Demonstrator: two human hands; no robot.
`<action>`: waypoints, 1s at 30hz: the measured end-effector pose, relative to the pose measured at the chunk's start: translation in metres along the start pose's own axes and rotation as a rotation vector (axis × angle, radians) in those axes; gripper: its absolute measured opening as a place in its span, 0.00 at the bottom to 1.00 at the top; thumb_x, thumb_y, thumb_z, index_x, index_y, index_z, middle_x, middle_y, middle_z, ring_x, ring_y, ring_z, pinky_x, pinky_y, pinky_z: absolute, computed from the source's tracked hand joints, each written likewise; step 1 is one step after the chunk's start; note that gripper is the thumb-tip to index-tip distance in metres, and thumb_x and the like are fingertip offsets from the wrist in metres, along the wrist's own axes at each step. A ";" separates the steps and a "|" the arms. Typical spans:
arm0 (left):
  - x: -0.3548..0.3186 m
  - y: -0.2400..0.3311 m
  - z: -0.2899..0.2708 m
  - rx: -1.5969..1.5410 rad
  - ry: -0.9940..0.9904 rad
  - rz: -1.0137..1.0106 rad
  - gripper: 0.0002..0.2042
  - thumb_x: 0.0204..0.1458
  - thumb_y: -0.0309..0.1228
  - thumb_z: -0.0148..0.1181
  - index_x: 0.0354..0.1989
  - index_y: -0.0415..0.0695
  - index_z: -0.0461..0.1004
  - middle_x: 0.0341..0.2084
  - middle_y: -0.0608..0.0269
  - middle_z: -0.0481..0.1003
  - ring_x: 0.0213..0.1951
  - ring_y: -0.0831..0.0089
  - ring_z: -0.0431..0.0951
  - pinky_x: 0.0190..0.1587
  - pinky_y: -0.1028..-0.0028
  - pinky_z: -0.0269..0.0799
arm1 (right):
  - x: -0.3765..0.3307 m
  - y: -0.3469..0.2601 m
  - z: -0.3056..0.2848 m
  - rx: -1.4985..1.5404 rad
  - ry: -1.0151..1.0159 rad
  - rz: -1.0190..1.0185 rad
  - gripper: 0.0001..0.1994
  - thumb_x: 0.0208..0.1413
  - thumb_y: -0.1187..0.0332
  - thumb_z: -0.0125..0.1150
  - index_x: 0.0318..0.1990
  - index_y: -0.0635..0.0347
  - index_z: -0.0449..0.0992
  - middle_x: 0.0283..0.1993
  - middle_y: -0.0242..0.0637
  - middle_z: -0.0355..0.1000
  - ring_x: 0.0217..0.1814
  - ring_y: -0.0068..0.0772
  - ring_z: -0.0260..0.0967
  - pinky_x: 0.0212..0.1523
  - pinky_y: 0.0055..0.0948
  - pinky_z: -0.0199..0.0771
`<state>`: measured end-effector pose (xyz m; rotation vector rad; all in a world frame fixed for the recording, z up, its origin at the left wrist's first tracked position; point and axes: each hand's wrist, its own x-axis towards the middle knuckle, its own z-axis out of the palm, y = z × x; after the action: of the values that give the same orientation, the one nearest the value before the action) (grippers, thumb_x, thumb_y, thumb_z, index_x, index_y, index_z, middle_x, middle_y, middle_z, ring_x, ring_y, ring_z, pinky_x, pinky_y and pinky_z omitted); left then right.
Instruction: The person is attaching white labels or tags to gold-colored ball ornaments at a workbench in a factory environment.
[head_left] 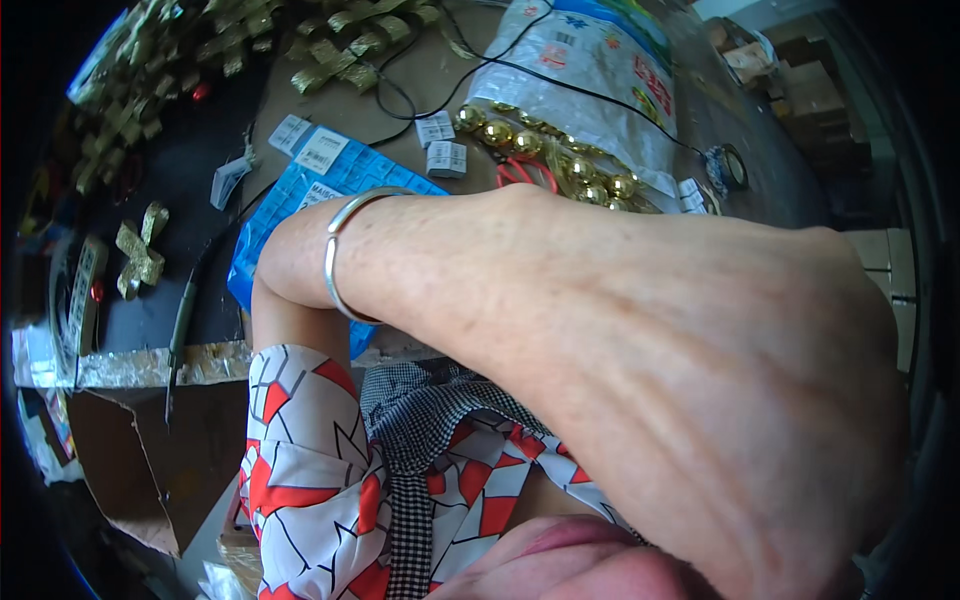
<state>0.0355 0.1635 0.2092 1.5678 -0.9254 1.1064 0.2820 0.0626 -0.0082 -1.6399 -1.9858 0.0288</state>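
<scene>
My left hand (790, 400) is raised very close to the camera and looms large at the right. Its bent forearm, wearing a silver bangle (332, 255), crosses the view from the left. The fingers are blurred or out of sight, so any grip is hidden. My right hand is not in view. Behind the forearm on the table lie a blue plastic packet (275, 210), white label stacks (446, 159) and a clear bag (575, 70) with shiny gold balls (527, 142) at its mouth. Red cord (525, 172) lies beside the balls.
Gold glitter ribbon bows (340, 60) pile up at the far left; a single bow (140, 250) lies nearer. A green pen-like tool (183, 315) hangs over the table's front edge. Black cable (560, 75) crosses the bag. A tape roll (727, 168) stands right; a cardboard box (130, 460) sits below.
</scene>
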 end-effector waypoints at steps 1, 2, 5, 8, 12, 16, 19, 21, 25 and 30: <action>-0.007 0.004 -0.008 0.025 0.015 -0.014 0.15 0.33 0.23 0.57 0.35 0.39 0.74 0.27 0.54 0.73 0.28 0.59 0.75 0.26 0.67 0.70 | 0.003 0.005 0.007 0.021 -0.006 -0.028 0.06 0.53 0.70 0.52 0.33 0.65 0.71 0.35 0.49 0.66 0.39 0.53 0.64 0.42 0.44 0.63; -0.009 0.006 -0.011 0.049 0.028 -0.029 0.15 0.33 0.23 0.57 0.35 0.39 0.74 0.27 0.54 0.74 0.28 0.59 0.75 0.26 0.67 0.70 | 0.005 0.012 0.015 0.042 -0.010 -0.054 0.06 0.53 0.70 0.52 0.33 0.65 0.71 0.35 0.49 0.66 0.39 0.53 0.64 0.42 0.44 0.63; -0.017 0.018 -0.018 0.037 0.028 -0.020 0.15 0.34 0.23 0.57 0.36 0.39 0.74 0.27 0.54 0.74 0.28 0.59 0.75 0.26 0.67 0.70 | -0.001 0.022 0.013 0.029 0.023 -0.075 0.06 0.53 0.70 0.52 0.32 0.65 0.70 0.35 0.49 0.66 0.39 0.52 0.64 0.42 0.44 0.64; 0.001 0.004 0.004 0.003 -0.009 -0.018 0.15 0.34 0.22 0.56 0.36 0.39 0.74 0.27 0.54 0.74 0.28 0.59 0.75 0.26 0.67 0.70 | -0.014 0.034 0.012 0.013 0.093 -0.076 0.06 0.53 0.70 0.52 0.32 0.65 0.70 0.35 0.49 0.66 0.39 0.52 0.64 0.42 0.44 0.64; -0.011 0.024 -0.019 -0.051 -0.069 -0.001 0.14 0.35 0.22 0.56 0.36 0.39 0.74 0.27 0.54 0.74 0.28 0.59 0.75 0.26 0.67 0.70 | 0.001 -0.002 -0.011 -0.085 0.110 -0.086 0.06 0.51 0.69 0.53 0.32 0.63 0.71 0.34 0.45 0.66 0.39 0.49 0.64 0.41 0.41 0.65; -0.009 0.043 0.002 0.035 -0.074 -0.027 0.14 0.36 0.22 0.56 0.36 0.39 0.74 0.27 0.54 0.74 0.28 0.59 0.75 0.26 0.67 0.71 | 0.001 0.025 0.010 -0.023 0.115 -0.113 0.05 0.47 0.70 0.58 0.33 0.58 0.72 0.33 0.39 0.66 0.37 0.41 0.65 0.37 0.33 0.66; 0.000 0.018 -0.012 -0.041 -0.092 -0.021 0.14 0.36 0.22 0.56 0.36 0.39 0.74 0.27 0.54 0.74 0.28 0.59 0.75 0.26 0.67 0.71 | -0.012 0.004 -0.004 -0.116 0.221 -0.022 0.06 0.46 0.72 0.59 0.32 0.62 0.71 0.32 0.41 0.66 0.36 0.41 0.66 0.38 0.34 0.67; -0.002 0.023 -0.015 0.001 -0.076 -0.042 0.14 0.37 0.22 0.56 0.36 0.39 0.74 0.27 0.54 0.74 0.28 0.59 0.76 0.26 0.67 0.71 | -0.014 0.008 0.002 -0.078 0.215 -0.033 0.05 0.50 0.71 0.55 0.32 0.63 0.71 0.33 0.45 0.66 0.37 0.46 0.65 0.39 0.39 0.66; -0.010 0.040 -0.008 0.063 -0.054 -0.080 0.13 0.37 0.22 0.56 0.36 0.39 0.74 0.27 0.54 0.74 0.28 0.58 0.76 0.27 0.66 0.71 | -0.016 0.023 0.004 -0.041 0.190 -0.029 0.06 0.53 0.69 0.52 0.31 0.64 0.70 0.32 0.48 0.64 0.37 0.52 0.63 0.39 0.44 0.64; -0.012 0.025 -0.017 -0.012 -0.072 -0.066 0.13 0.38 0.22 0.55 0.36 0.39 0.74 0.27 0.54 0.74 0.28 0.58 0.76 0.27 0.66 0.71 | -0.019 0.027 0.004 -0.085 0.193 0.000 0.04 0.50 0.72 0.56 0.32 0.62 0.70 0.32 0.45 0.65 0.36 0.47 0.65 0.38 0.39 0.66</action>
<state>0.0051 0.1741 0.2071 1.6257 -0.9199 1.0027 0.3063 0.0531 -0.0284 -1.6296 -1.8621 -0.2093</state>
